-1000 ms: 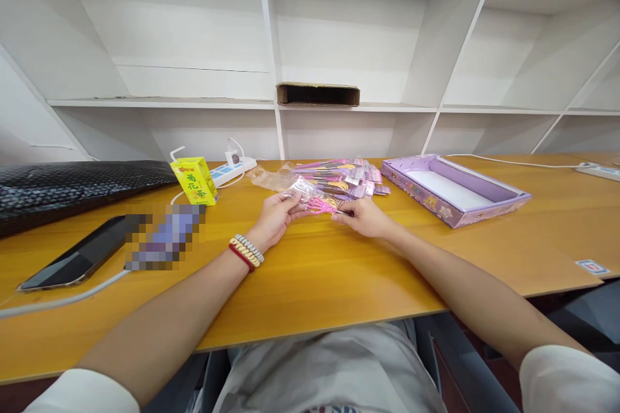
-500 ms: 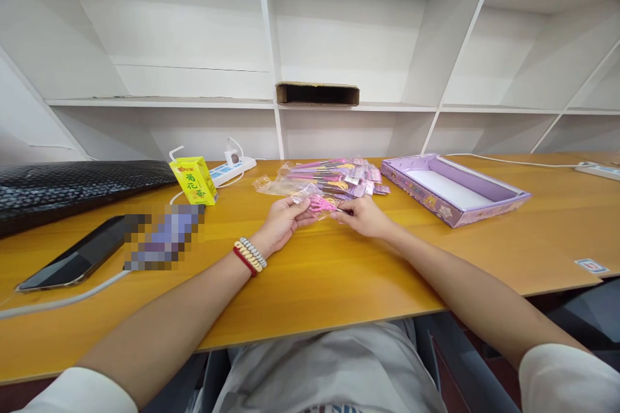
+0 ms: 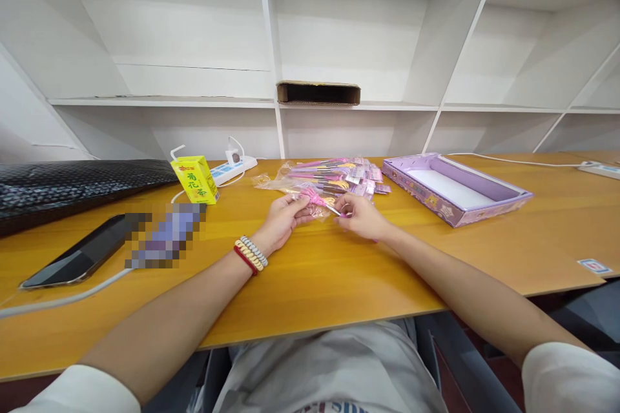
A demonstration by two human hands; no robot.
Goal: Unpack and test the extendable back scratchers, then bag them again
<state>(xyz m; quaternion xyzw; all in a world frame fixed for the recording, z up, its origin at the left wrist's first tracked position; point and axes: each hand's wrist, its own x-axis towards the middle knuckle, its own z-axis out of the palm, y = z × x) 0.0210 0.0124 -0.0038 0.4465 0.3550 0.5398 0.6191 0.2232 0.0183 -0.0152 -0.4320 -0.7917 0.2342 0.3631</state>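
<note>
Between my two hands is a slim stick with a pink, finger-like head [image 3: 312, 195] and a thin metal shaft. My left hand [image 3: 285, 221] pinches the pink head together with clear plastic film [image 3: 320, 211]. The fingers of my right hand [image 3: 362, 217] are closed on the far end of the shaft, and a bit of pink shows by the palm. Just behind my hands lies a pile of similar sticks [image 3: 322, 175] in clear packets, some with yellow heads and printed cards.
A purple open box [image 3: 458, 214] stands on the right. On the left are a yellow drink carton [image 3: 194, 179], a power strip [image 3: 234, 171], a dark phone [image 3: 80, 251] and a blurred-out item. White shelves hold a cardboard box [image 3: 318, 93].
My right hand has turned slightly and shifted right, and more metal shaft shows between my hands. The pink head now points up and left. My left hand has barely moved.
</note>
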